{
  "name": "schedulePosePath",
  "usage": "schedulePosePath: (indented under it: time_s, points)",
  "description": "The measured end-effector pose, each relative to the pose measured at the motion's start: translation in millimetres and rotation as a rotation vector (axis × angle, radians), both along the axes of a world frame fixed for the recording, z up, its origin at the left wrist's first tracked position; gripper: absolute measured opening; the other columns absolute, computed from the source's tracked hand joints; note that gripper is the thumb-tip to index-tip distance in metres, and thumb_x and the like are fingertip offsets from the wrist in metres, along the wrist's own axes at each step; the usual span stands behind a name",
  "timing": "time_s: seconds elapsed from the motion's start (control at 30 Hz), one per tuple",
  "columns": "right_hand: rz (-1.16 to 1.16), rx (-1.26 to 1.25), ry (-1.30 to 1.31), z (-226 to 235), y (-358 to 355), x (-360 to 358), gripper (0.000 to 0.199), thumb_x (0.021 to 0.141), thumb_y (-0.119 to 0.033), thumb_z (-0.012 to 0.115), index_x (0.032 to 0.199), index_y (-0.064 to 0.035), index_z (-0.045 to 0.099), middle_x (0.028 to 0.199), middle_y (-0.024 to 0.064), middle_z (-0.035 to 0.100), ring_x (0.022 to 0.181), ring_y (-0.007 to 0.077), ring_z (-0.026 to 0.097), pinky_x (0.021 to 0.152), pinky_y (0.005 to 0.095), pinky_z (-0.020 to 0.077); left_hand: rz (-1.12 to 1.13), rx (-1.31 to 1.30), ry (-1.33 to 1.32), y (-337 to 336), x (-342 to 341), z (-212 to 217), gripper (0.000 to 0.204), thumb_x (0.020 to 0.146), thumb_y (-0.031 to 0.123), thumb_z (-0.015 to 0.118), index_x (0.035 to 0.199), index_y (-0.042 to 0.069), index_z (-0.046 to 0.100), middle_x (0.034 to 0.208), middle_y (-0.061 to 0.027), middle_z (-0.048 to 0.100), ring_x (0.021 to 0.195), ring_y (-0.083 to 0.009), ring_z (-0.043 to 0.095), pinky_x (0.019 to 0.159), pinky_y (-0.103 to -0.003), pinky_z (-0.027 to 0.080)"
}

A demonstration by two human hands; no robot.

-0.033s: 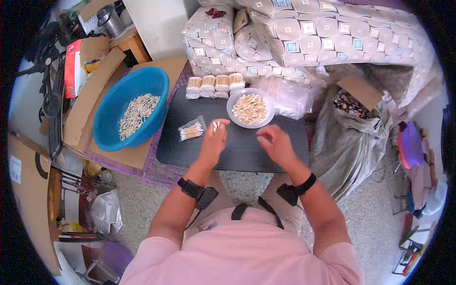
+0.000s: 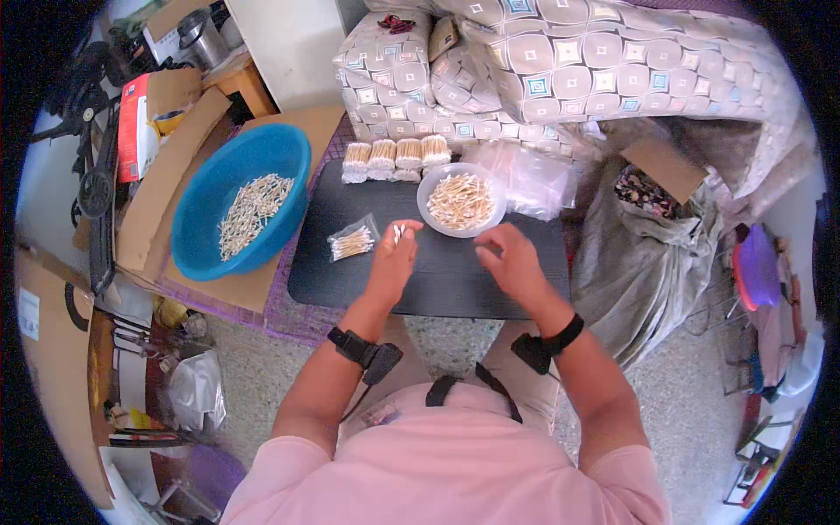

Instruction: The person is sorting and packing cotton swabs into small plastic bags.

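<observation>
My left hand [image 2: 394, 254] is closed around a few cotton swabs [image 2: 399, 233], whose white tips show at the top of the fingers. To its left, a small clear plastic bag [image 2: 353, 238] of swabs lies on the black table. My right hand [image 2: 509, 261] is just in front of a white round bowl [image 2: 498, 213] holding a heap of loose cotton swabs [image 2: 460, 201]. The right fingers are bent, with thumb and forefinger apart and nothing visible between them.
Bundled swab packs [image 2: 396, 155] stand stacked at the table's [image 2: 437, 284] far edge, beside a pile of clear plastic bags [image 2: 534, 179]. A large blue basin [image 2: 194, 254] with more swabs rests on cardboard at left. A grey sack [image 2: 634, 262] stands at right.
My right hand has shifted very slightly to the right and away from me. My left hand keeps its place with the swabs.
</observation>
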State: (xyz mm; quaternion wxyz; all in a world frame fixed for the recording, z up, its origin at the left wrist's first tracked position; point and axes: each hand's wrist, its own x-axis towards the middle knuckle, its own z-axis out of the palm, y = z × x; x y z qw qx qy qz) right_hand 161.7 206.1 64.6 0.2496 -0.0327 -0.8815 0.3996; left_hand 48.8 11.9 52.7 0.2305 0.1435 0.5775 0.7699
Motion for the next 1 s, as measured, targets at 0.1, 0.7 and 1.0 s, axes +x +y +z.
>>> schedulePosePath:
  time_s: [0.1,0.7,1.0]
  points:
    - [-0.033,0.202,0.056,4.2,16.5,-23.3,0.017,0.073,-0.013,0.071,0.089,-0.0087,0.064,0.093,0.012,0.06,0.095,0.0346,0.055,0.086,0.0449,0.0457,0.082,-0.282,0.354,1.7,-14.4,-27.3,0.019,0.099,0.022,0.047,0.103,0.008,0.058,0.062,-0.002,0.046,0.052,-0.0106,0.042,0.049,-0.028,0.034]
    - [0.032,0.774,-0.281,0.8,38.3,-98.7,0.017,0.079,-0.016,0.06,0.086,-0.0022,0.067,0.09,0.0158,0.061,0.091,0.0325,0.059,0.073,0.0431,0.0528,0.09,-0.535,0.735,8.4,-7.5,-52.7,0.014,0.095,0.015,0.049,0.102,0.008,0.059,0.082,-0.0158,0.062,0.074,-0.0319,0.061,0.068,-0.037,0.047]
    - [-0.082,0.554,-0.257,8.3,48.4,-86.0,0.018,0.082,-0.026,0.062,0.089,-0.009,0.065,0.087,0.0161,0.059,0.08,0.0334,0.062,0.07,0.0455,0.0517,0.089,-0.498,0.777,8.3,-9.0,-52.6,0.014,0.095,0.015,0.049,0.101,0.006,0.058,0.086,-0.0167,0.063,0.078,-0.0335,0.062,0.07,-0.038,0.047]
